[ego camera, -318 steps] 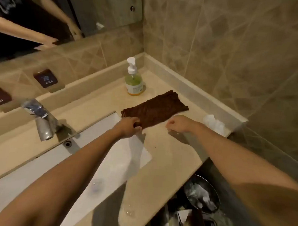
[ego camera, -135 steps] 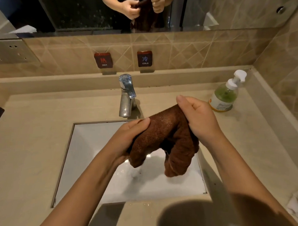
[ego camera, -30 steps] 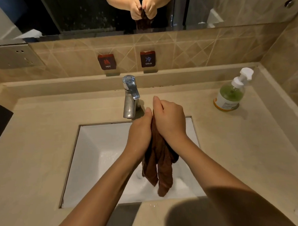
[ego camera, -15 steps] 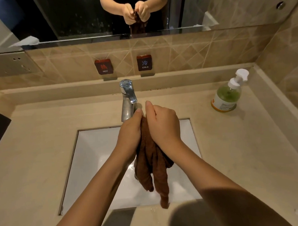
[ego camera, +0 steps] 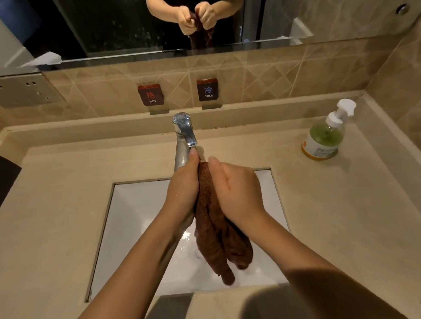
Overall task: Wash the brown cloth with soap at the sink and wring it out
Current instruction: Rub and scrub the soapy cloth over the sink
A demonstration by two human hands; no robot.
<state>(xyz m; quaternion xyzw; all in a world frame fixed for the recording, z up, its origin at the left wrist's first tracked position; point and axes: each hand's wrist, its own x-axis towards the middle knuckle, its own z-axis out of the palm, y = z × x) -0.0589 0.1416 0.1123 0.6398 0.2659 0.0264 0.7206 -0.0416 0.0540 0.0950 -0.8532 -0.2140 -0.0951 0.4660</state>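
Nearest the camera, two bare forearms run up from the bottom edge and converge over the white sink, which is sunk into the beige table. Between them the brown cloth hangs gathered into a thick rope, its long axis close to vertical: two loose tails dangle over the wet basin, clear of the bottom as far as can be judged, while the upper part is pinched between the palms. The left hand is wrapped around the cloth from its left side, thumb pointing up toward the spout; the right hand is pressed against the cloth from the right, fingers curled over it, so both are clamped on the same upper stretch, facing each other at about the same height. That shared grip on a vertical bundle is what the coming move seems to turn on: rubbing or twisting would run the palms opposite ways across that axis, squeezing water down the tails into the basin. Just beyond the left thumb stands the chrome tap; whether water is running cannot be told. Farther back and well to the right, nearer the right hand, sits the green soap bottle with its white pump, untouched on the table. Behind it, hot and cold wall labels and a mirror show the same two-handed clasp.
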